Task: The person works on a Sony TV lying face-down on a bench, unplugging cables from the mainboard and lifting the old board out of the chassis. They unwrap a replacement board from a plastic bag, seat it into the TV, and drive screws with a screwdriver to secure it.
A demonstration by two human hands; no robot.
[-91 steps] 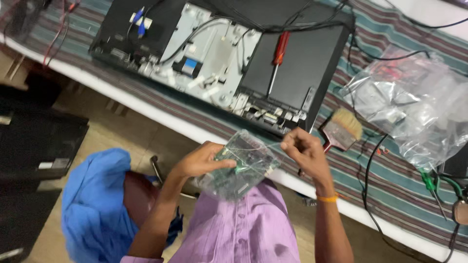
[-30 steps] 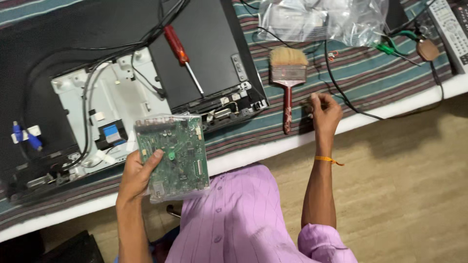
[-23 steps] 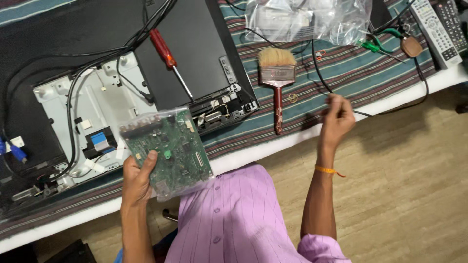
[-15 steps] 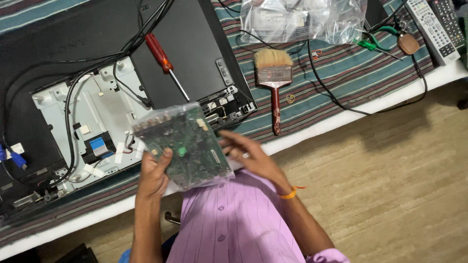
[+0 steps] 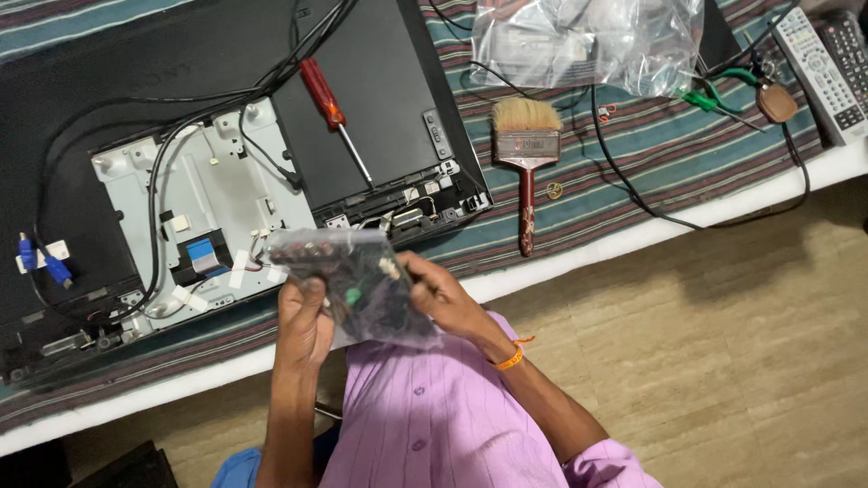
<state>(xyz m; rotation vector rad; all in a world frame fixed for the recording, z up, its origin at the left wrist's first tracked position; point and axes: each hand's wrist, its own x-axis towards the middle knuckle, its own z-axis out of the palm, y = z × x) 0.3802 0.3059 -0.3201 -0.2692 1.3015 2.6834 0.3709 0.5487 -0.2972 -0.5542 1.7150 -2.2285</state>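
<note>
Both hands hold a green circuit board wrapped in a clear plastic bag point(image 5: 357, 285) in front of my chest, just below the table edge. My left hand point(image 5: 305, 318) grips its lower left side. My right hand point(image 5: 436, 294) grips its right side, with an orange band at the wrist. The board is tilted and blurred. Just beyond it lies an opened flat black screen point(image 5: 226, 163), back side up, with a bare metal plate, cables and a small blue ribbon connector showing.
A red-handled screwdriver point(image 5: 333, 113) lies on the screen's back. A paintbrush point(image 5: 527, 158), a black cable, crumpled clear bags point(image 5: 588, 41) and two remote controls point(image 5: 818, 59) lie on the striped cloth point(image 5: 633, 181). Tan floor is at the right.
My right hand came back from the table edge near the brush and took hold of the bagged board. The board has tilted and moved slightly right.
</note>
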